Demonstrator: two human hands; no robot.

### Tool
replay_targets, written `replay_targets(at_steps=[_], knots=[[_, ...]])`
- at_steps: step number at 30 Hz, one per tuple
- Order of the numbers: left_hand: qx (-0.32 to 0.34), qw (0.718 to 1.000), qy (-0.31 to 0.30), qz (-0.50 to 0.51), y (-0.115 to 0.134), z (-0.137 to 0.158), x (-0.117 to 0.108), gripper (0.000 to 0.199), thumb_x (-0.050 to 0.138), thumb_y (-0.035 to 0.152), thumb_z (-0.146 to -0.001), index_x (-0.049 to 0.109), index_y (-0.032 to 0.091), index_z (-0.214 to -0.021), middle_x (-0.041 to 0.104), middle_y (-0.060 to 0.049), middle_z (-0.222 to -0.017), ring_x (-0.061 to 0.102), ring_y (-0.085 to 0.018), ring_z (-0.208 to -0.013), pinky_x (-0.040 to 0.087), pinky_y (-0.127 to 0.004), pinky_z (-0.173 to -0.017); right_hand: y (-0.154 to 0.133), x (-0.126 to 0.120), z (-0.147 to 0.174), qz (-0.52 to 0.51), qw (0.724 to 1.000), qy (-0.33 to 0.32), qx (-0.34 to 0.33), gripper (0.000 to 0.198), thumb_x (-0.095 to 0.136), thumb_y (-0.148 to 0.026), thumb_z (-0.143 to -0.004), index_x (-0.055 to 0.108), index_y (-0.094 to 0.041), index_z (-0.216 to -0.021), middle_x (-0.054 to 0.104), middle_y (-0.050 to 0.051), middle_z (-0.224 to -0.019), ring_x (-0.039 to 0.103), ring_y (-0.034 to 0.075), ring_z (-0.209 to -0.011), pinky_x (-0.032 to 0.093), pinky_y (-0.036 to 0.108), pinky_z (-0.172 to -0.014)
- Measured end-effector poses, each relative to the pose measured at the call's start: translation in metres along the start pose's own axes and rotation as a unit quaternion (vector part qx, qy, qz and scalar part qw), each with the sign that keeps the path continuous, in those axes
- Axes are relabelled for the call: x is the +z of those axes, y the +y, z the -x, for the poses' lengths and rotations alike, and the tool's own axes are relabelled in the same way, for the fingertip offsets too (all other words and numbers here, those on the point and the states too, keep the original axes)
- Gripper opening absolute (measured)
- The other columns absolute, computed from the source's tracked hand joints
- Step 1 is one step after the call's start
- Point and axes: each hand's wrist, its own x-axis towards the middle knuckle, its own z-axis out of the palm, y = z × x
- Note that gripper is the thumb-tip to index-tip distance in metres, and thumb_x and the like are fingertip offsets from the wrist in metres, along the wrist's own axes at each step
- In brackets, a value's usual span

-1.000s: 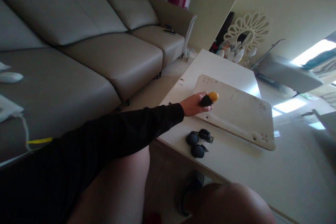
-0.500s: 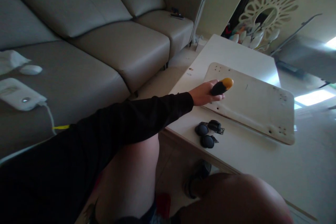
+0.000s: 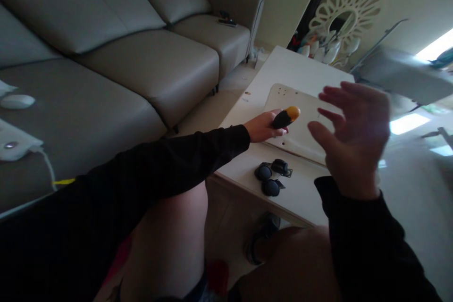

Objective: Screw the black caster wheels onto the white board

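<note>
My left hand (image 3: pixel 264 126) is closed around a screwdriver (image 3: pixel 286 117) with a black and yellow handle. The handle's end points toward me, and the shaft is hidden behind it. Beneath the hand lies a pale board (image 3: pixel 304 139) with rounded corners and small holes near its corners. My right hand (image 3: pixel 357 137) hovers over the board's right part, slightly blurred, its fingers spread and holding nothing. Three black casters (image 3: pixel 271 187) with metal mounting plates sit together on the white table (image 3: pixel 226 163), on the near side of the board.
A grey-brown sofa (image 3: pixel 141 71) runs along the left, with a white device (image 3: pixel 16 144) and its cable on the seat. My knees are close to the table's near edge. Behind the table, a white petal-framed mirror (image 3: pixel 343 21) stands by the wall.
My right hand has come into view from the right, raised and open over the board. The view has turned slightly right. My left hand keeps its hold on the screwdriver above the board.
</note>
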Motion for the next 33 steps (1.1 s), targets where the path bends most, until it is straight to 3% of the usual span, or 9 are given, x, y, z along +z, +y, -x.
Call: replay_targets(at_steps=[5,13,16,19,23,27,33], knots=[[0.010,1.000,-0.013,-0.001,-0.001,0.000,-0.002,0.019,0.069,0.015,-0.078,0.069,0.014,-0.097,0.072,-0.007,-0.098,0.066,-0.021,-0.096,0.053,-0.040,-0.098,0.013,0.017,0.002,-0.027,0.999,-0.030,0.029,0.059,0.083,-0.021,-0.079,0.061,-0.034,-0.132,0.075,0.003,-0.127,0.071,0.026,-0.126,0.061,0.054,-0.110],[0.055,0.997,-0.030,0.039,-0.005,-0.002,0.003,0.018,0.068,0.021,-0.081,0.068,0.016,-0.098,0.071,-0.013,-0.110,0.066,-0.027,-0.110,0.053,-0.044,-0.102,0.022,0.033,0.010,-0.045,0.997,-0.025,0.055,0.047,0.077,-0.020,-0.082,0.063,-0.029,-0.126,0.077,0.002,-0.121,0.075,0.022,-0.117,0.068,0.043,-0.099],[0.067,0.997,-0.023,0.024,-0.006,-0.004,0.001,0.039,0.076,0.026,-0.078,0.068,0.017,-0.115,0.068,-0.014,-0.121,0.063,-0.030,-0.122,0.051,-0.046,-0.108,0.027,0.037,0.012,-0.032,0.999,0.003,0.039,0.039,0.076,-0.019,-0.084,0.066,-0.031,-0.120,0.076,0.000,-0.117,0.075,0.019,-0.111,0.069,0.038,-0.092],[0.059,0.997,-0.015,-0.044,-0.007,-0.003,-0.011,0.073,0.089,0.024,-0.059,0.063,0.018,-0.127,0.062,-0.014,-0.128,0.057,-0.033,-0.127,0.047,-0.050,-0.113,0.034,0.034,0.012,-0.014,0.998,0.052,0.015,0.039,0.075,-0.022,-0.087,0.064,-0.033,-0.122,0.073,0.001,-0.117,0.074,0.020,-0.111,0.070,0.037,-0.085],[0.000,0.997,-0.024,-0.068,-0.015,0.002,-0.037,0.094,0.075,0.015,-0.055,0.051,0.025,-0.145,0.055,-0.011,-0.136,0.056,-0.031,-0.123,0.046,-0.054,-0.110,0.043,0.024,0.010,0.027,0.993,0.110,-0.013,0.037,0.074,-0.031,-0.089,0.061,-0.034,-0.124,0.069,0.004,-0.120,0.070,0.025,-0.119,0.070,0.045,-0.088],[-0.083,0.994,0.036,-0.061,-0.027,0.008,-0.049,0.088,0.063,0.016,-0.058,0.051,0.023,-0.145,0.056,-0.012,-0.133,0.055,-0.030,-0.120,0.050,-0.049,-0.099,0.050,0.019,0.009,0.012,0.992,0.123,0.003,0.036,0.075,-0.034,-0.088,0.062,-0.034,-0.121,0.068,0.004,-0.119,0.069,0.024,-0.118,0.069,0.044,-0.089],[-0.135,0.986,0.083,-0.045,-0.040,0.015,-0.053,0.066,0.074,0.030,-0.069,0.061,0.024,-0.134,0.067,-0.007,-0.121,0.052,-0.025,-0.106,0.051,-0.045,-0.089,0.049,0.021,0.008,0.018,0.991,0.129,0.024,0.035,0.075,-0.025,-0.085,0.063,-0.033,-0.117,0.070,0.002,-0.114,0.070,0.019,-0.103,0.067,0.032,-0.070]])
